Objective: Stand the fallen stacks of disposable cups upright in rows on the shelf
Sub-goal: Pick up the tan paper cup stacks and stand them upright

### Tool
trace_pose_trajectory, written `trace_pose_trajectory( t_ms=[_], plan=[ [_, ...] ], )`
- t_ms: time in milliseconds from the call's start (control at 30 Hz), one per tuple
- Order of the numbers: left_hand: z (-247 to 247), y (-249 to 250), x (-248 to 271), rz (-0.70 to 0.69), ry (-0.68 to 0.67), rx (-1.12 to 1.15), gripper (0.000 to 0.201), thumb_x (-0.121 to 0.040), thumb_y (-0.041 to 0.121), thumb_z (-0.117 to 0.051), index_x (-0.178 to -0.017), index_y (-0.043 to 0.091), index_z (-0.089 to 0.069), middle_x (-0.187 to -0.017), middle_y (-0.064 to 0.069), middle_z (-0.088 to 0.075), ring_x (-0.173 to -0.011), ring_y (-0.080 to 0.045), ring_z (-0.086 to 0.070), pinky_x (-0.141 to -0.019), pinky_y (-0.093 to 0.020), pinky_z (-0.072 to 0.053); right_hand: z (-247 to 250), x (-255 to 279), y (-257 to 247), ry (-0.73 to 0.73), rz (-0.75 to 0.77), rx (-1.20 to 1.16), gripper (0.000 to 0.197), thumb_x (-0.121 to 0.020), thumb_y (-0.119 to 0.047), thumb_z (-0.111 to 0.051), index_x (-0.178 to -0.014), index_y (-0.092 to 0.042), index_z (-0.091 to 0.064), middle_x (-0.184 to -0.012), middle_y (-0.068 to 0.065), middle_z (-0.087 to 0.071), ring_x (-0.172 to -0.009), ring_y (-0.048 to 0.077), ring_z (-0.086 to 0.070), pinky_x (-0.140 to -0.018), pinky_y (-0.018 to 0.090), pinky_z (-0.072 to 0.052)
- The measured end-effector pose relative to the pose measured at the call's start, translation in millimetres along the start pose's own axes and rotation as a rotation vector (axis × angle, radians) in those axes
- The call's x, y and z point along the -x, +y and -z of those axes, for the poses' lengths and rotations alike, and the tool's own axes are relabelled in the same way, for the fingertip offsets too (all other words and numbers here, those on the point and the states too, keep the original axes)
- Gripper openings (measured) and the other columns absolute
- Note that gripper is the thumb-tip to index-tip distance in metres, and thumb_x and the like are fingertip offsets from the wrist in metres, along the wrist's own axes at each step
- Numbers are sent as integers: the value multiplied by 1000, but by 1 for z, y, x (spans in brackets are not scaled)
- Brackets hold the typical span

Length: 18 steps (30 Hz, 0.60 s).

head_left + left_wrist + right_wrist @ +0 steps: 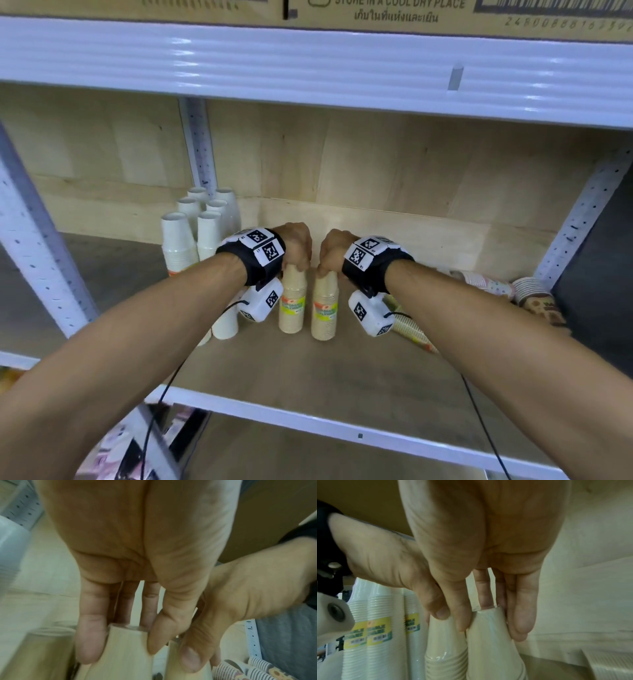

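I am gripping two upright beige stacks by their tops on the shelf (308, 407): my left hand (296, 245) is pinching the left stack (292, 301), my right hand (334, 248) the right stack (324, 308). White stacks (191, 233) are standing far left.

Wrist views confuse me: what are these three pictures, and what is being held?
No machine here: a person works bare-handed, wearing three cameras. The head view looks down into a shelf. Each wrist view looks along one palm toward its fingers. The left hand has a grip on the top of one upright beige cup stack; the right hand holds the neighbouring beige stack the same way. White cup stacks stand at the left. Patterned stacks lie fallen at the right.
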<state>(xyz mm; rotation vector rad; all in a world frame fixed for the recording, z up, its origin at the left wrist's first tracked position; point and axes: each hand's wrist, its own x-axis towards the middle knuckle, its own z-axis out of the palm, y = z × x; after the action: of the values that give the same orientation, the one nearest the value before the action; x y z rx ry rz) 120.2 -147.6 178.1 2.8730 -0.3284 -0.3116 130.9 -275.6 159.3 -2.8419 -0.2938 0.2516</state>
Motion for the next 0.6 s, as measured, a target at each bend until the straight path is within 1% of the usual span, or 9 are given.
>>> trace_pose_trajectory(
  t_ms=[67,133,200,300,333,400,433,500,600],
  plan=[
    [3,-9,4,29,12,4,27,-80,2,-70,-106,0,-71,-102,-12,-69,-77,-18,-60,-52,-23,-47,-1,-1,-13,-15,18,3,44,-65,-34,-84,-97,-9,-67,-91,7,-68,-83,24,-68,-70,32,-55],
    [4,-18,7,54,21,26,24,-79,2,-70,-103,0,-71,-104,-15,-70,-73,-19,-61,-54,-25,-49,-4,-3,-22,-9,33,-5,44,-63,-35,-85,-95,-10,-67,-91,6,-69,-82,22,-67,-71,32,-55],
    [4,-26,9,69,33,27,24,-78,4,-71,-102,1,-71,-104,-14,-70,-79,-19,-61,-60,-25,-49,-6,-4,-29,1,40,-19,40,-64,-35,-85,-92,-12,-68,-89,5,-69,-80,21,-67,-71,31,-55],
    [2,-36,11,73,46,49,23,-78,4,-71,-101,-1,-70,-102,-14,-69,-86,-22,-64,-64,-27,-49,-9,-5,-33,23,66,-65,25,-69,-29,-83,-83,-14,-69,-81,2,-67,-77,20,-64,-65,27,-51],
    [1,-38,12,76,48,57,23,-78,4,-71,-101,-2,-70,-100,-14,-69,-87,-23,-65,-64,-27,-49,-10,-4,-35,30,73,-85,23,-72,-25,-82,-85,-11,-70,-82,2,-67,-76,19,-62,-63,25,-48],
    [-1,-43,11,81,59,52,22,-79,3,-69,-100,-3,-70,-94,-12,-68,-83,-21,-63,-59,-25,-47,-13,-2,-38,57,70,-84,28,-76,-20,-80,-97,-3,-72,-93,8,-68,-78,18,-58,-62,24,-44],
    [-3,-44,11,83,67,43,21,-80,2,-69,-99,-4,-70,-91,-12,-67,-81,-20,-61,-58,-26,-47,-15,-2,-39,57,65,-89,31,-75,-20,-80,-100,-2,-71,-97,9,-69,-78,18,-58,-62,23,-44],
    [-7,-46,10,80,72,32,20,-79,1,-69,-97,-6,-70,-89,-14,-66,-81,-22,-60,-61,-28,-46,-18,-3,-40,37,71,-115,31,-73,-22,-82,-95,-3,-71,-91,8,-68,-77,19,-60,-55,22,-43],
    [-12,-46,11,82,88,5,21,-80,1,-69,-100,-4,-70,-95,-15,-68,-86,-24,-63,-66,-29,-47,-22,-4,-39,45,71,-132,23,-71,-23,-83,-82,-10,-68,-77,3,-63,-73,20,-61,-50,21,-40]
  ],
)
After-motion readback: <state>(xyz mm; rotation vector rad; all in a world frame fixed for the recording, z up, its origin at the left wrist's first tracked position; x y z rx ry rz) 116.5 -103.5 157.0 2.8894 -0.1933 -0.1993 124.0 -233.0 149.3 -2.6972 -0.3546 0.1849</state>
